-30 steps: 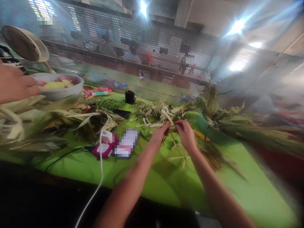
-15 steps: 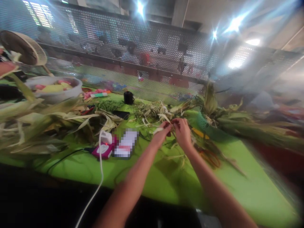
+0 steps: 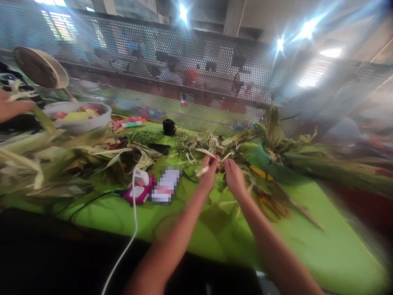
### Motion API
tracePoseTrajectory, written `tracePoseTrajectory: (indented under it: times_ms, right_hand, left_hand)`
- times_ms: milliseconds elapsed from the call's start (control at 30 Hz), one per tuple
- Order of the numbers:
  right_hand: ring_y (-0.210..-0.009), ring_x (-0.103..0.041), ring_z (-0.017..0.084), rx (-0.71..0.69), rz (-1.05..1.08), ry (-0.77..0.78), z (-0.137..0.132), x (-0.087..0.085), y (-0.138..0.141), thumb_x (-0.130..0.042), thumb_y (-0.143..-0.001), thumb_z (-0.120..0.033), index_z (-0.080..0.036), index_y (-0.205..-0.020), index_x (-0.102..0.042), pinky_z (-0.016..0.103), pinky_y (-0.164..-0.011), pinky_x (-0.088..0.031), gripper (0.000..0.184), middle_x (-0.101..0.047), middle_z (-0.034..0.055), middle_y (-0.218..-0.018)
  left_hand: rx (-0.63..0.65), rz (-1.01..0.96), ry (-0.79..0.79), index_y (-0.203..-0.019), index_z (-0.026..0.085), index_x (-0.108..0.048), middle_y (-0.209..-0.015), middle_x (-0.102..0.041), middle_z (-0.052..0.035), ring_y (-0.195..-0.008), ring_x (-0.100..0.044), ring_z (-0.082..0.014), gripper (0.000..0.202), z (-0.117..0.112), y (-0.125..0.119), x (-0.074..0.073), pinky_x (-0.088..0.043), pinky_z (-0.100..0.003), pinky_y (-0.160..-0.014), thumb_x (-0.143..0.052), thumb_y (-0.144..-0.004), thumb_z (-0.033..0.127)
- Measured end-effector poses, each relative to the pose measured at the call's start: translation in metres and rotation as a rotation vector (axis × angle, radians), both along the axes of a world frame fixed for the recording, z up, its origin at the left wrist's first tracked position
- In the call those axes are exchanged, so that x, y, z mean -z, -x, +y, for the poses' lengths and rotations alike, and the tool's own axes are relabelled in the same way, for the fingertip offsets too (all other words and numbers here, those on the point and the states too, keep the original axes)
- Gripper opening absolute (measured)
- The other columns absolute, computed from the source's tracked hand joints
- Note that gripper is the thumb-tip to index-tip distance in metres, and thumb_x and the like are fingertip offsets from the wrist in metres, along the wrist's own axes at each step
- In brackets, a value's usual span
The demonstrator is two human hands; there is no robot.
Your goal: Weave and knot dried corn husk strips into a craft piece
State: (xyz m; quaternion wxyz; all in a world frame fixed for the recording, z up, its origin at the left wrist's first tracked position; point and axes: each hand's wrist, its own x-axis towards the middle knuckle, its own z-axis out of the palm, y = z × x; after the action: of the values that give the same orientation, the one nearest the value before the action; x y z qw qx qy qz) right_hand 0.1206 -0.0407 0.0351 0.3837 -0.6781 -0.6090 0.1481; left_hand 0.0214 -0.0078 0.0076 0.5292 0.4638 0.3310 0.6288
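Pale strips of corn husk [image 3: 205, 152] stick out from between my two hands, low over the green tabletop. My left hand [image 3: 210, 173] is closed around them, with ends pointing up and to the left. Just beside it, my right hand [image 3: 234, 175] pinches the husk with thumb and fingers, a short end showing near the fingertips. Exactly how the strips cross between the fingers is too blurred to make out. Behind the hands lies a heap of shredded husk [image 3: 199, 142].
Left of my hands lie a phone [image 3: 166, 186], a magenta power block [image 3: 138, 193] with a white plug, and piled corn husks [image 3: 73, 159]. A black mug [image 3: 168, 127], white basin [image 3: 100, 116] and fan [image 3: 43, 69] stand behind. Scissors [image 3: 273, 207] lie right. Another person's hand [image 3: 14, 107] shows far left.
My hands have moved slightly apart, with the husk strips still between them. The other person's hand at the far left shows farther into view. The whole view has shifted a little.
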Motion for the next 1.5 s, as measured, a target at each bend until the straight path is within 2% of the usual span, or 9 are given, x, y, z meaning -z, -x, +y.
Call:
tracePoseTrajectory:
  times_ms: [100, 167, 333, 533, 700, 833, 1000, 1167, 1500]
  right_hand:
    - [-0.06, -0.058, 0.018, 0.046, -0.231, 0.019, -0.001, -0.008, -0.006, -0.036, -0.096, -0.044, -0.025, -0.091, -0.062, 0.027, -0.059, -0.037, 0.033, -0.065, 0.004, -0.068]
    - [-0.058, -0.057, 0.018, 0.019, -0.238, 0.034, 0.001, -0.01, -0.011, -0.041, -0.094, -0.043, -0.027, -0.092, -0.064, 0.027, -0.058, -0.036, 0.028, -0.064, 0.0036, -0.067]
    - [-0.057, -0.054, 0.016, -0.103, 0.225, -0.007, 0.014, 0.004, -0.008, -0.033, -0.093, -0.043, -0.022, -0.087, -0.061, 0.026, -0.055, -0.04, 0.036, -0.062, 0.002, -0.069]
    - [-0.077, -0.056, 0.017, -0.067, 0.407, -0.232, 0.019, 0.005, 0.001, -0.052, -0.084, -0.05, -0.018, -0.086, -0.066, 0.025, -0.069, -0.043, 0.035, -0.066, 0.0027, -0.08]
    - [-0.049, -0.04, 0.011, -0.121, 0.72, -0.021, 0.018, 0.003, -0.002, -0.064, -0.073, -0.059, -0.019, -0.075, -0.064, 0.024, -0.046, -0.027, 0.041, -0.049, -0.0037, -0.053]
    - [-0.042, -0.029, 0.008, -0.157, 0.807, 0.098, 0.019, 0.003, 0.0, -0.068, -0.067, -0.064, -0.02, -0.066, -0.059, 0.026, -0.042, -0.014, 0.046, -0.047, -0.0045, -0.051]
    - [-0.048, -0.032, 0.008, -0.068, 0.832, -0.085, 0.018, 0.001, 0.001, -0.074, -0.063, -0.051, -0.019, -0.067, -0.06, 0.026, -0.046, -0.021, 0.035, -0.048, -0.0052, -0.056]
    - [-0.053, -0.036, 0.009, 0.064, 0.833, -0.297, 0.019, 0.001, 0.003, -0.071, -0.069, -0.045, -0.019, -0.071, -0.061, 0.024, -0.05, -0.026, 0.028, -0.048, -0.0053, -0.059]
    - [-0.049, -0.035, 0.008, 0.062, 0.827, -0.402, 0.013, -0.001, 0.006, -0.07, -0.073, -0.043, -0.018, -0.07, -0.061, 0.024, -0.048, -0.028, 0.027, -0.044, -0.0064, -0.055]
  left_hand:
    - [-0.001, 0.054, -0.033, -0.096, 0.021, -0.058, -0.08, -0.052, -0.0002, -0.068, -0.046, -0.0125, 0.026, -0.002, 0.002, -0.002, -0.039, -0.025, -0.065, -0.057, -0.087, 0.045]
    - [-0.001, 0.087, -0.079, -0.095, 0.021, -0.059, -0.081, -0.054, -0.0011, -0.072, -0.048, -0.0134, 0.023, -0.003, 0.003, -0.004, -0.04, -0.025, -0.068, -0.057, -0.087, 0.042]
    - [0.103, 0.095, -0.119, -0.096, 0.02, -0.057, -0.087, -0.058, -0.0031, -0.078, -0.053, -0.0151, 0.024, -0.008, 0.001, -0.007, -0.043, -0.026, -0.072, -0.057, -0.087, 0.043]
    - [-0.008, 0.034, 0.019, -0.091, 0.021, -0.053, -0.078, -0.052, 0.0013, -0.068, -0.046, -0.0102, 0.029, -0.004, 0.004, -0.005, -0.038, -0.02, -0.061, -0.056, -0.087, 0.05]
    - [0.016, -0.079, 0.039, -0.088, 0.022, -0.05, -0.073, -0.048, 0.0042, -0.059, -0.041, -0.0069, 0.032, -0.002, 0.005, -0.004, -0.033, -0.017, -0.053, -0.057, -0.085, 0.053]
    - [0.075, -0.093, 0.031, -0.091, 0.021, -0.052, -0.073, -0.048, 0.0038, -0.058, -0.041, -0.0065, 0.034, -0.003, 0.006, -0.005, -0.034, -0.017, -0.051, -0.059, -0.084, 0.053]
    - [0.104, -0.045, 0.023, -0.091, 0.02, -0.053, -0.074, -0.048, 0.0027, -0.061, -0.042, -0.0074, 0.034, -0.004, 0.006, -0.006, -0.036, -0.018, -0.054, -0.058, -0.085, 0.053]
    - [0.009, 0.037, 0.071, -0.09, 0.022, -0.05, -0.075, -0.047, 0.002, -0.059, -0.04, -0.0089, 0.037, -0.004, 0.005, -0.006, -0.033, -0.02, -0.05, -0.053, -0.086, 0.059]
    - [-0.107, 0.08, 0.056, -0.088, 0.023, -0.047, -0.074, -0.049, 0.001, -0.062, -0.046, -0.0112, 0.036, -0.002, 0.005, -0.006, -0.039, -0.023, -0.055, -0.045, -0.09, 0.059]
